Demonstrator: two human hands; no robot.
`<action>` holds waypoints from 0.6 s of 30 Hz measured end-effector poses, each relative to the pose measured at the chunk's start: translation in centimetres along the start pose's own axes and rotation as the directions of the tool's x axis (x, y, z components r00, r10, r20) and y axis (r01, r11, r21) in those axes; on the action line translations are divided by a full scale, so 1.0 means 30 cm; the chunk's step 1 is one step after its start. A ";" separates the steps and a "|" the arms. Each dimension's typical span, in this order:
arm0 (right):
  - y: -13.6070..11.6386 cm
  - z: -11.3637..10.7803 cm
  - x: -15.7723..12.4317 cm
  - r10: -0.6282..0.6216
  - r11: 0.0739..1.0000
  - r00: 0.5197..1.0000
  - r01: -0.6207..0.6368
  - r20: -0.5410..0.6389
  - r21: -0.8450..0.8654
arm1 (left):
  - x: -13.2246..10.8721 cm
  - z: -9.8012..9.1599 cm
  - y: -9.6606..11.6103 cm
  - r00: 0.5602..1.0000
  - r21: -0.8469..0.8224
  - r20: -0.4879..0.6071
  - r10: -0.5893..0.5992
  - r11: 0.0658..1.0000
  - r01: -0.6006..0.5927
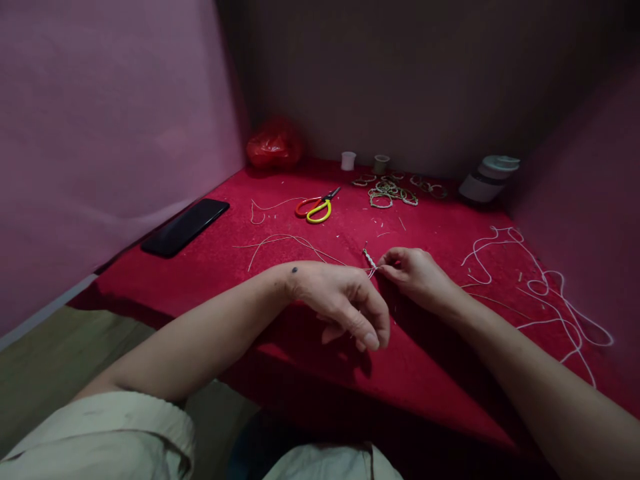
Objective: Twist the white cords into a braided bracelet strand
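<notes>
A short braided cord (369, 258), white with some darker strands, lies on the red cloth between my hands. My right hand (417, 275) is closed, with thumb and forefinger pinching a thin white strand at the braid's near end. My left hand (345, 299) hangs just nearer to me, fingers curled and thumb against the forefinger. White strands run from the braid in under it, and its grip on them is mostly hidden. Thin loose threads (283, 237) trail out to the left from behind the left hand.
Scissors (320, 205) with red and yellow handles lie ahead. Behind them are finished-looking braided loops (390, 191), a white cup (349, 161), a second small cup (381, 164), a red plastic bag (275, 148) and a lidded jar (487, 180). A phone (186, 227) lies left, loose white cord (565, 313) right.
</notes>
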State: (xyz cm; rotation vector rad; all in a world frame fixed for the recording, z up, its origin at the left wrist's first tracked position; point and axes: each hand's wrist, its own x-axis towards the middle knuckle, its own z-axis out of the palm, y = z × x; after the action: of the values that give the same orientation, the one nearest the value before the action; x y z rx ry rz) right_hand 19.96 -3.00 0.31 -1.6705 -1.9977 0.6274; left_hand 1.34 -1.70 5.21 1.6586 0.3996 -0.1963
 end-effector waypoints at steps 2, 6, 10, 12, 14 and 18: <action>-0.016 -0.007 -0.003 0.106 0.984 0.993 -0.111 0.045 0.140 | 0.004 -0.008 0.000 0.982 -0.002 -0.179 0.053 0.999 -0.054; -0.038 -0.010 -0.010 0.239 0.877 0.955 -0.291 0.178 0.381 | 0.055 -0.027 -0.042 0.738 0.198 -0.661 0.134 0.980 0.000; -0.029 0.002 -0.011 0.180 0.810 0.960 -0.268 0.214 0.521 | 0.110 -0.018 -0.104 0.618 0.516 -0.742 0.259 0.809 0.282; -0.024 0.007 -0.012 0.169 0.794 0.961 -0.264 0.218 0.548 | 0.123 -0.009 -0.121 0.604 0.571 -0.746 0.280 0.737 0.362; -0.022 0.009 -0.014 0.171 0.785 0.964 -0.259 0.206 0.562 | 0.126 -0.003 -0.125 0.622 0.588 -0.735 0.272 0.712 0.383; -0.024 0.006 -0.014 0.186 0.755 0.964 -0.265 0.193 0.599 | 0.120 -0.001 -0.115 0.641 0.604 -0.724 0.256 0.683 0.409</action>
State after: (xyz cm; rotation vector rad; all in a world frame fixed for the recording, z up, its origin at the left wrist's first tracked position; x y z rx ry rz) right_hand 19.34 -3.54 0.59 -1.4715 -1.4159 1.3414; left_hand 3.38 -0.85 0.74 2.5127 1.1935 0.3904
